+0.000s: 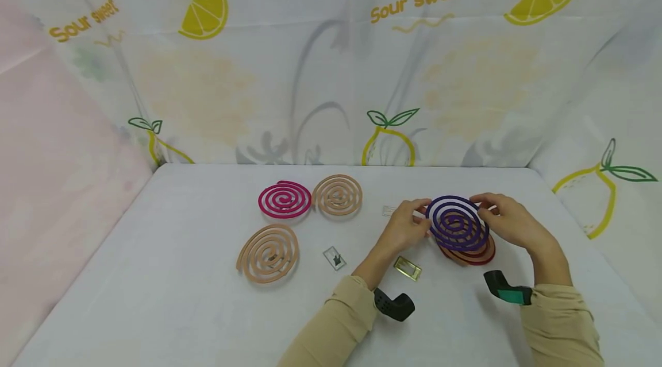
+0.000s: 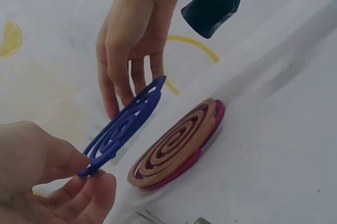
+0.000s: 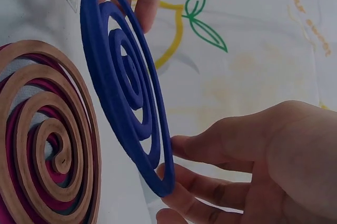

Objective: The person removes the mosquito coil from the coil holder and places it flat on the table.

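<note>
Both hands hold a dark blue mosquito coil [image 1: 454, 222] tilted in the air by opposite edges. My left hand [image 1: 405, 229] pinches its left rim between thumb and fingers. At the opposite rim, thumb and fingers of my right hand [image 1: 509, 220] pinch the coil, as the right wrist view also shows. Below it, apart from it, a brown mosquito coil [image 2: 174, 145] lies stacked on a magenta-red mosquito coil [image 2: 179, 172]. In the head view the blue coil hides much of that stack.
Left of the hands lie a pink coil [image 1: 284, 200], a tan coil [image 1: 338, 196] beside it and another tan coil [image 1: 269, 255] nearer the front. Small metal pieces lie about: silver [image 1: 334, 258], gold [image 1: 408, 268], and a pale one [image 1: 388, 211] behind the left hand.
</note>
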Demonstrator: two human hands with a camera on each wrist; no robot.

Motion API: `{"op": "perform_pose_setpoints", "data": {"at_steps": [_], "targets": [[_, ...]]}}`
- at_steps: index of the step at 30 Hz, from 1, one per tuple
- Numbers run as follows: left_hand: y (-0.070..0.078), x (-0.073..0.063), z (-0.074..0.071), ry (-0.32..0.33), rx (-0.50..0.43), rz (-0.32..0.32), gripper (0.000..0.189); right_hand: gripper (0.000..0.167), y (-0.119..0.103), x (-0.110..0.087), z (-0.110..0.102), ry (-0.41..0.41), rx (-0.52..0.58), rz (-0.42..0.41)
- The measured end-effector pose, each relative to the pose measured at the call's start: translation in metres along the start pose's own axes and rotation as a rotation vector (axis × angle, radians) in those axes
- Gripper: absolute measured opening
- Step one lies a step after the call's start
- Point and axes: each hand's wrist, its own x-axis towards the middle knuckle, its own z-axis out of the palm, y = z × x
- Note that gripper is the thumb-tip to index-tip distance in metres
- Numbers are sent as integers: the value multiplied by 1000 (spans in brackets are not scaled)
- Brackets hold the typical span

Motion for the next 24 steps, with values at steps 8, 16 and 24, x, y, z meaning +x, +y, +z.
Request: {"op": "perform_pose_setpoints", "data": {"at_steps": [8, 16, 24], "targets": [[-6, 4, 3, -58, 130, 49, 52, 37, 6, 1, 3, -33, -28, 11], [-6, 6, 6, -121, 171, 101, 50, 35, 15, 0, 6, -60, -57, 8], [-10, 7, 11, -140, 249, 155, 48, 36, 21, 0, 4, -93, -64, 26]]}}
